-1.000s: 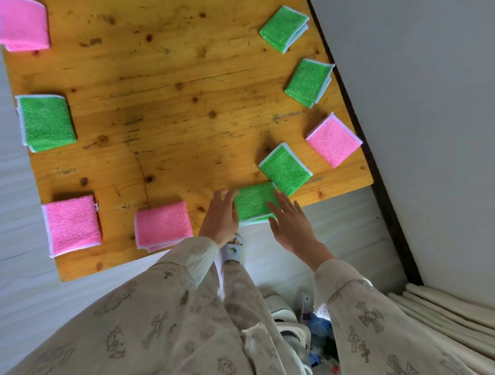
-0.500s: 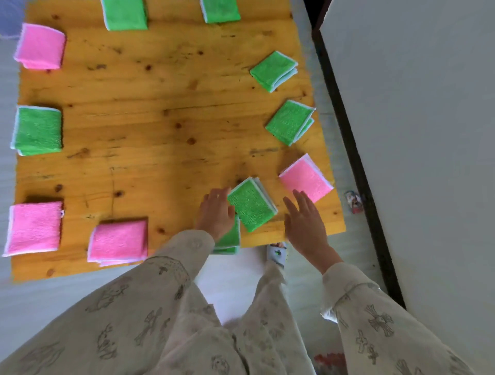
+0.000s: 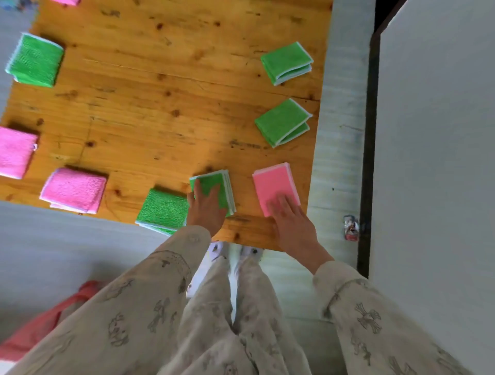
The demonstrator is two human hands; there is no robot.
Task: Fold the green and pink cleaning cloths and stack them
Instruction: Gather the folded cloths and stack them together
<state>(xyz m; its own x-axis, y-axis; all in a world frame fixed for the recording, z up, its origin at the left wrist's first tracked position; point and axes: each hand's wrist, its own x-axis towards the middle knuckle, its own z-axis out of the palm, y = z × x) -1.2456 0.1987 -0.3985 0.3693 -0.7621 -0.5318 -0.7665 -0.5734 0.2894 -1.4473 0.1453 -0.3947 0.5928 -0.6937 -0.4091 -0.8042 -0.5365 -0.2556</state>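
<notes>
Cloths seen folded, scattered, unstacked | left hand [image 3: 206, 208] laid flat on green cloth [image 3: 214, 188] | right hand [image 3: 290, 222] flat on pink cloth [image 3: 273, 184], neither gripped

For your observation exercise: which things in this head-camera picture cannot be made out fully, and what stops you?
- Pink cloth, head view: cut off by the top edge.
- Pink cloth at far left: cut off by the left edge.
- Green cloth: near part hidden under the left hand.
- Small packet on the floor: too small and blurred to identify.
- Red object at lower left: blurred, partly behind the sleeve.
</notes>
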